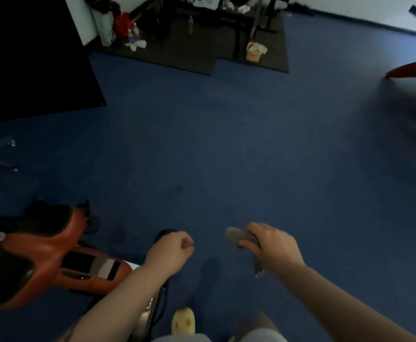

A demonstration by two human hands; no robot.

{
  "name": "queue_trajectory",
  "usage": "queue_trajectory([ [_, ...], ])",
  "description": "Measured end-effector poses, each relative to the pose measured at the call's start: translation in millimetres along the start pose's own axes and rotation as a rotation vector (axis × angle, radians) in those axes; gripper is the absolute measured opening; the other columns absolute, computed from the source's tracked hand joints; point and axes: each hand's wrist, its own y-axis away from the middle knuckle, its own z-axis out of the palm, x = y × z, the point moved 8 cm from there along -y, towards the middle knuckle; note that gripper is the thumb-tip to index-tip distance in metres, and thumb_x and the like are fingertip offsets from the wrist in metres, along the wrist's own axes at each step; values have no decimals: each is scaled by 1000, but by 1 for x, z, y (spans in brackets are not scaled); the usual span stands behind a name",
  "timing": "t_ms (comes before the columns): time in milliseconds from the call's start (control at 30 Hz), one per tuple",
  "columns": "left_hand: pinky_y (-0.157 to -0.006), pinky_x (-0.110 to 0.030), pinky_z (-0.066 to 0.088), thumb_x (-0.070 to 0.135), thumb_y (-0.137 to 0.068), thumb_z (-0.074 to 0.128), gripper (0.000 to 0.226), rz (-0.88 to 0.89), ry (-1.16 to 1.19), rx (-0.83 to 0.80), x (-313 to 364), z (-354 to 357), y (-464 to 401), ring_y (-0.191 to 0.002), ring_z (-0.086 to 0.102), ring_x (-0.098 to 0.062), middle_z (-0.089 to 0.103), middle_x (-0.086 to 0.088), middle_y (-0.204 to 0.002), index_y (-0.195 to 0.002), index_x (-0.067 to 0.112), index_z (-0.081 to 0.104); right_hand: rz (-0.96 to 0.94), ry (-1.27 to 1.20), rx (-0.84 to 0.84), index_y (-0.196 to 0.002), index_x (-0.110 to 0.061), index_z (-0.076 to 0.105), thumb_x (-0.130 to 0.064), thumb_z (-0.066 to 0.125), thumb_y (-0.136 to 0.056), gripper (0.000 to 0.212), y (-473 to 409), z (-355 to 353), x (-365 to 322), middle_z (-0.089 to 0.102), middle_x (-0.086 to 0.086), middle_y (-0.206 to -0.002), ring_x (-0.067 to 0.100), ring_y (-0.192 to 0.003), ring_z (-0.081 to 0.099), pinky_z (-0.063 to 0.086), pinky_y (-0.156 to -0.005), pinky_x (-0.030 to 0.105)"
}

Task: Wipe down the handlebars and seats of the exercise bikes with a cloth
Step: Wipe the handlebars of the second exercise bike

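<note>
My right hand [271, 245] grips a grey cloth [239, 236]; one end sticks out to the left of the fist and another hangs below it. My left hand [171, 250] is curled into a loose fist and holds nothing. It hovers over a black handlebar end [163, 234] of an orange exercise bike [54, 253] at the lower left. The bike's black seat [46, 218] lies left of both hands. The view is blurred.
Blue carpet [226, 156] spreads ahead. A black mat [202, 53] with gym frames, bottles and a small basket [254, 51] lies at the back. A red machine part [414, 69] juts in at the far right. My yellow shoe [183, 323] shows at the bottom.
</note>
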Motion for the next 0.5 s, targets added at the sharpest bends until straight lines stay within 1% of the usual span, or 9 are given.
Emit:
queue_trajectory([
  [100, -85, -25, 48, 35, -92, 59, 19, -4, -12, 44, 27, -13, -31, -102, 59, -4, 63, 17, -111, -110, 34, 64, -84, -24, 24, -108, -29, 54, -54, 44, -96, 29, -45, -20, 13, 59, -12, -104, 9, -93, 58, 42, -69, 26],
  [167, -86, -26, 49, 37, -93, 57, 20, -31, -11, 80, 42, -21, -55, -103, 58, -4, 62, 17, -113, -112, 34, 63, -159, -10, 33, -108, -30, 53, -54, 42, -97, 28, -81, -32, 21, 59, -12, -104, 8, -92, 58, 42, -70, 26],
  [300, -93, -31, 50, 37, -93, 57, 20, -157, 113, 210, 54, -42, -94, -107, 58, -5, 62, 17, -115, -112, 33, 63, -350, 44, 16, -106, -30, 54, -54, 43, -97, 28, -160, -56, 25, 60, -13, -103, 8, -91, 58, 42, -69, 25],
  [400, -90, -28, 50, 36, -93, 58, 18, -259, 161, 324, 63, -56, -107, -103, 59, -5, 63, 16, -111, -109, 31, 65, -495, 100, -16, -105, -30, 54, -54, 44, -96, 28, -211, -77, 17, 60, -13, -101, 6, -88, 58, 45, -69, 23],
  [500, -87, -27, 50, 33, -93, 59, 15, -333, 250, 414, 76, -65, -120, -99, 60, -5, 64, 16, -107, -105, 30, 65, -630, 104, -22, -102, -30, 55, -52, 46, -96, 25, -253, -96, 0, 60, -13, -97, 5, -84, 58, 49, -70, 24],
])
